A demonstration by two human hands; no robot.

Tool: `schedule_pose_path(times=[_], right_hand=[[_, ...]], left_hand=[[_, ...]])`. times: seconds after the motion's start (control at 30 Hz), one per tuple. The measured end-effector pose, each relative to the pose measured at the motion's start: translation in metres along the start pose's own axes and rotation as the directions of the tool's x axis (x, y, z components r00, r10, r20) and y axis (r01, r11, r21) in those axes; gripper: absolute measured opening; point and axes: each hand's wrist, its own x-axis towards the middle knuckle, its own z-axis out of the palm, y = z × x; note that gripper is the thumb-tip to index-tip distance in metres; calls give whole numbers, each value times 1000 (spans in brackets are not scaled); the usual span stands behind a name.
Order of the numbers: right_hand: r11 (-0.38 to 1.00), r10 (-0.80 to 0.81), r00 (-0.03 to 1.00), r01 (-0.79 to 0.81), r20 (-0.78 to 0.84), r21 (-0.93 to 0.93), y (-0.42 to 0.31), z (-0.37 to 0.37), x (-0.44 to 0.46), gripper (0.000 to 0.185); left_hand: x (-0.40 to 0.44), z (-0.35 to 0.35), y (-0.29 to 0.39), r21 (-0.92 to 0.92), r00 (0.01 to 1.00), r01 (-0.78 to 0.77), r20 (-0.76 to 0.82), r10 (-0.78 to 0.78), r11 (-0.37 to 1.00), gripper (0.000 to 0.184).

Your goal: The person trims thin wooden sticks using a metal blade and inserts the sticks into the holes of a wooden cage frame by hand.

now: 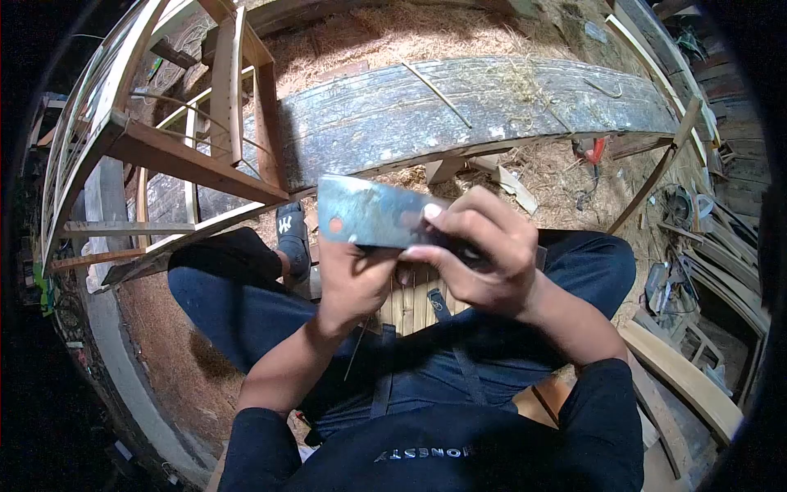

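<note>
A broad, flat steel cleaver [361, 215] with a round hole near its far end is held up over my lap. My right hand [496, 254] is closed around its handle end, with the thumb and fingers near the base of the blade. My left hand [354, 287] is closed just below the blade. A thin strip [356, 354] hangs down beneath the left hand and seems to come from its grip. The blade partly hides the left fingers, so whether they also touch the metal cannot be made out.
A wooden frame [197, 164] stands at the left. A worn plank bench [369, 123] crosses ahead, with a thin stick [434, 94] on it. Wood shavings cover the floor. A red-handled tool [594, 151] lies beyond the bench edge. Curved wooden pieces [684, 377] are piled at the right.
</note>
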Motion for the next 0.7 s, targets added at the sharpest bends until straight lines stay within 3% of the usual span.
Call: schedule_pose_path(times=[0.07,0.17,0.23,0.3,0.37,0.4,0.43,0.5,0.57,0.63,0.67,0.7], right_hand=[[1000,4,1000,-4,-1,0,1,0,0,30],[1000,0,1000,0,-1,-1,-1,-1,0,31],[1000,-6,1000,6,3,14,-4,-1,2,31],[1000,12,1000,-12,-19,-21,9,-3,2,31],[996,48,991,-57,-122,-66,19,-11,10,27],[975,220,961,-213,-166,60,17,-11,11,24],[915,389,903,-355,-184,191,15,-12,12,21],[625,681,731,-555,-36,549,8,-21,22,17],[627,681,732,-592,12,507,24,-27,18,24],[246,781,574,-645,246,724,23,-32,23,38],[157,781,535,-667,321,729,22,-37,25,46],[157,781,535,-668,323,727,21,-38,28,46]], left_hand=[[0,-1,-1,-12,998,-65,-5,65,998,23],[-1,-5,0,-128,978,201,90,-190,971,23],[-1,0,2,-83,994,112,-5,-113,990,21],[4,-3,2,-136,942,334,60,-329,933,20],[11,4,9,-202,946,323,54,-319,924,20],[11,4,10,-233,941,338,61,-333,912,20],[11,4,10,-264,936,351,66,-347,898,21],[12,3,6,-263,937,346,57,-343,901,23],[12,3,6,-282,938,344,59,-341,896,22],[12,3,6,-291,934,353,55,-352,889,22],[13,3,6,-302,931,359,51,-361,883,22],[14,4,7,-303,931,358,49,-361,883,22]])
